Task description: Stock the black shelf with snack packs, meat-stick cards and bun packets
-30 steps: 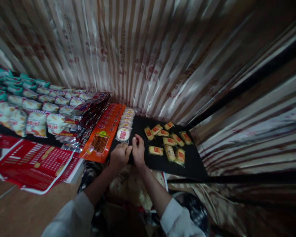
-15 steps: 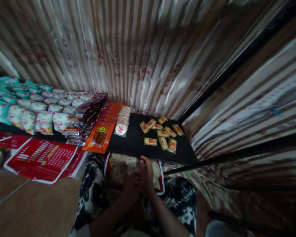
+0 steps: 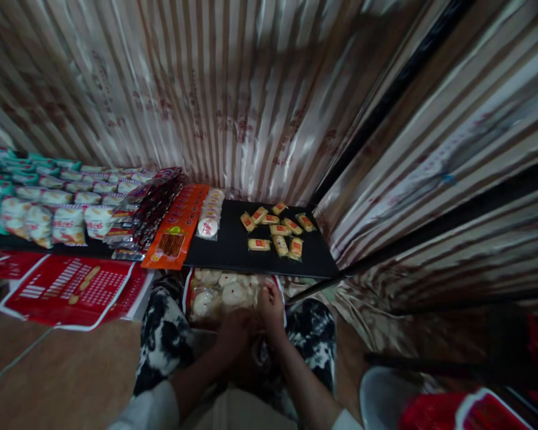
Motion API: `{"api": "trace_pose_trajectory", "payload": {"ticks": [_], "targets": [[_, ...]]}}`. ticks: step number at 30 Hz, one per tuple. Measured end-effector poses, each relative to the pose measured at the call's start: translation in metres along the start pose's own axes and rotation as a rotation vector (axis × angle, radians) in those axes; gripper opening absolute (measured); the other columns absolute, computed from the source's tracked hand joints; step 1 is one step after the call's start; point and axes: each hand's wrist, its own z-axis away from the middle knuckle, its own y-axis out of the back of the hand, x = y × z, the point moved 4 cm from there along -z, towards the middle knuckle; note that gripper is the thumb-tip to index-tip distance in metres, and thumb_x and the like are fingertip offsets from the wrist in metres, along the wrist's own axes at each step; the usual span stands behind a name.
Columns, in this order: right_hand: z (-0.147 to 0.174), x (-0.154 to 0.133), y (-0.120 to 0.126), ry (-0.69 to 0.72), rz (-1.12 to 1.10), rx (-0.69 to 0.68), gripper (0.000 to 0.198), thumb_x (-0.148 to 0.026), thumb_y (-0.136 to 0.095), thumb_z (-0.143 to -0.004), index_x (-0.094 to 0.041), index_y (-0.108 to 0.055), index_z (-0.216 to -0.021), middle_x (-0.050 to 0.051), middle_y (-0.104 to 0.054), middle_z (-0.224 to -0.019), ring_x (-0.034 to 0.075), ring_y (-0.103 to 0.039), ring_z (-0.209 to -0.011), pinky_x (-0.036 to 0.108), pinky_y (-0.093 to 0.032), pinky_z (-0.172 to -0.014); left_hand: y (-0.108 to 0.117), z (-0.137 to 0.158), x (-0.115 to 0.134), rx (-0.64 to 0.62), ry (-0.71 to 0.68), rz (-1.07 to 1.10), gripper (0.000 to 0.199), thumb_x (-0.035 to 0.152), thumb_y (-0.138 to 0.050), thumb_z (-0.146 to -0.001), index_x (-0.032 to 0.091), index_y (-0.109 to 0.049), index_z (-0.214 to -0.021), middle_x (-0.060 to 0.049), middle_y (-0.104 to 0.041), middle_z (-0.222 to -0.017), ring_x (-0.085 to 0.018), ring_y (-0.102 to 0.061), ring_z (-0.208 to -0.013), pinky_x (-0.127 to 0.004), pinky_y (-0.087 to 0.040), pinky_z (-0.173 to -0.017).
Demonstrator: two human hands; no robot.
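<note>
"what is hanging behind the black table [image 3: 217, 254]?"
"striped, glossy sheeting [image 3: 183, 89] is falling in folds, showing faint reddish print, and it is also covering the right side."
"and what is crossing it there?"
"dark poles [image 3: 385, 104] are slanting over it."
"below?"
"a brown floor [image 3: 85, 364] is showing at lower left; dim light is gleaming on the folds."

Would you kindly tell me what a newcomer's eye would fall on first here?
Probably the bright orange packet, lying on the black board between dark stacked packets and a row of round white packs. Next might come the small yellow packs scattered toward the board's right end. Nearer the viewer, the left hand and right hand are at a white-edged container of pale round pieces.
</note>
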Motion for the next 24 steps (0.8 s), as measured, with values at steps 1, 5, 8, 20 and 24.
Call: {"api": "trace_pose_trajectory", "payload": {"ticks": [1,5,8,20,24], "targets": [[-0.005,0.001,0.003,0.022,0.094,-0.002,0.039,-0.039,-0.043,-0.079,-0.015,-0.062,-0.103,0.011,-0.065,-0.1,0.024,-0.057,-0.096,0.037,-0.043,-0.088,0.0,-0.001,-0.003,0.023,0.039,-0.021,0.026,0.023,-0.038,-0.079,0.017,-0.062,-0.071,-0.007,-0.067,-0.079,-0.02,-0.059,-0.078,-0.031,-0.042,-0.075],[-0.018,0.005,0.007,0.131,0.454,-0.125,0.04,-0.037,-0.049,-0.076,-0.013,-0.06,-0.107,0.014,-0.063,-0.108,0.028,-0.053,-0.107,0.04,-0.037,-0.095,-0.002,-0.001,-0.014,0.046,0.11,-0.048,0.032,0.034,-0.035,-0.085,0.02,-0.061,-0.071,-0.006,-0.067,-0.076,-0.021,-0.06,-0.074,-0.03,-0.04,-0.069],[-0.019,0.011,0.008,0.104,0.63,-0.175,0.043,-0.034,-0.052,-0.077,-0.014,-0.057,-0.115,0.015,-0.06,-0.116,0.028,-0.051,-0.112,0.039,-0.036,-0.096,-0.006,-0.001,-0.02,-0.009,0.109,-0.057,0.039,0.041,-0.034,-0.084,0.02,-0.06,-0.064,-0.006,-0.066,-0.068,-0.021,-0.06,-0.07,-0.031,-0.04,-0.065],[-0.02,0.003,0.022,0.105,0.809,-0.249,0.028,-0.027,-0.041,-0.089,-0.018,-0.061,-0.107,0.011,-0.068,-0.097,0.021,-0.063,-0.094,0.027,-0.045,-0.077,-0.016,-0.007,-0.033,-0.01,0.098,-0.099,0.029,0.033,-0.038,-0.082,0.022,-0.063,-0.072,-0.007,-0.068,-0.08,-0.022,-0.06,-0.078,-0.033,-0.042,-0.073],[-0.021,-0.002,0.032,0.204,0.854,-0.206,0.029,-0.025,-0.037,-0.091,-0.017,-0.062,-0.105,0.012,-0.068,-0.095,0.021,-0.064,-0.093,0.028,-0.046,-0.077,-0.017,-0.012,-0.033,-0.002,0.057,-0.044,0.024,0.026,-0.039,-0.08,0.021,-0.063,-0.075,-0.005,-0.067,-0.082,-0.021,-0.06,-0.082,-0.032,-0.044,-0.076]]}}
